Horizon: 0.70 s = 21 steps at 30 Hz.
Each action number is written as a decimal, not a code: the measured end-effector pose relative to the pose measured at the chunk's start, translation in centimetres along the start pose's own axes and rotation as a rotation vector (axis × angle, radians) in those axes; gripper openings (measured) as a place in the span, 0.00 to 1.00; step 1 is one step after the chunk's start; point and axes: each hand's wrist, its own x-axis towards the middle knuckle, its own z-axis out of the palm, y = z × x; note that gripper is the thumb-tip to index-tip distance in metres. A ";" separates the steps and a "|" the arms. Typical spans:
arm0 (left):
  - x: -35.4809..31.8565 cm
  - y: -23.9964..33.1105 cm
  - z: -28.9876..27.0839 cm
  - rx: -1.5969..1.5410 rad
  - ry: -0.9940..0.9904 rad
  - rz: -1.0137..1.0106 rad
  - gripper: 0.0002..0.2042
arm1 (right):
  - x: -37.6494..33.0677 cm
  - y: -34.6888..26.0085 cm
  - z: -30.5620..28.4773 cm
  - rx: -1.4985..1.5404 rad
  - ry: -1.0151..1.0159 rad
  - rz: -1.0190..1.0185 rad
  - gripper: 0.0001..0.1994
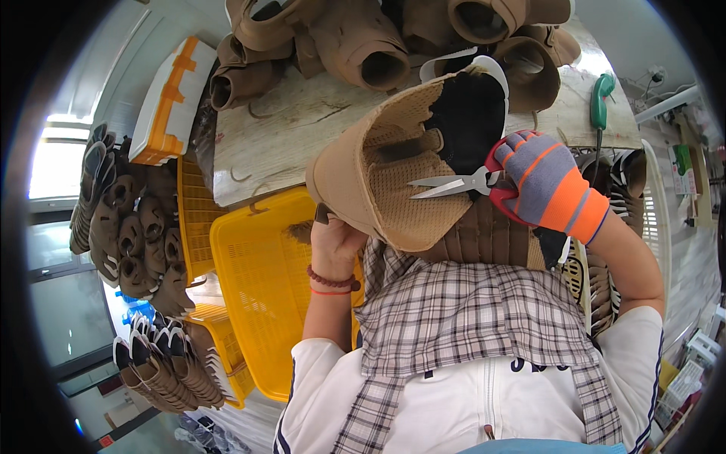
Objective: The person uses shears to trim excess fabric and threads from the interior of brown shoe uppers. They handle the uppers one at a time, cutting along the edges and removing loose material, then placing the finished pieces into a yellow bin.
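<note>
My left hand grips the lower left edge of a tan boot upper; most of its fingers are hidden behind it. The upper's wide mouth faces me, showing a tan mesh lining and a black patch. In an orange-and-grey glove, my right hand is closed around the red handles of a pair of scissors. The blades are slightly apart and reach into the mouth, in front of the mesh lining. Under the upper, a row of brown boot uppers lies across my lap on a plaid apron.
More brown uppers crowd the far part of the wooden table. A green-handled tool lies at its right edge. Left of me are a yellow basket, stacked uppers and a white foam box with orange tape.
</note>
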 end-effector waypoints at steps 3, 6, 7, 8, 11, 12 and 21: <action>0.3 -0.1 -1.0 -0.009 -0.019 -0.011 0.20 | 0.0 -0.4 0.0 -0.020 0.027 -0.007 0.15; 0.1 0.0 -1.1 -0.011 -0.062 -0.024 0.18 | 0.1 -0.5 -0.4 0.009 -0.050 0.032 0.15; 0.0 0.1 -0.8 -0.012 -0.071 -0.026 0.18 | 0.1 -0.5 -0.5 -0.002 -0.091 0.055 0.15; 0.0 0.1 -0.5 -0.008 -0.046 -0.017 0.19 | 0.1 -0.4 -0.6 -0.014 -0.131 0.078 0.15; 0.1 0.0 -0.4 -0.015 0.006 -0.005 0.23 | -0.1 -0.1 -0.1 -0.031 -0.087 0.056 0.15; 0.3 0.1 -1.2 -0.029 0.007 -0.012 0.23 | -0.2 -0.1 -0.1 -0.021 -0.073 0.053 0.15; -0.2 0.0 0.4 -0.020 0.009 -0.024 0.23 | -0.7 -0.3 0.2 -0.068 0.009 0.022 0.17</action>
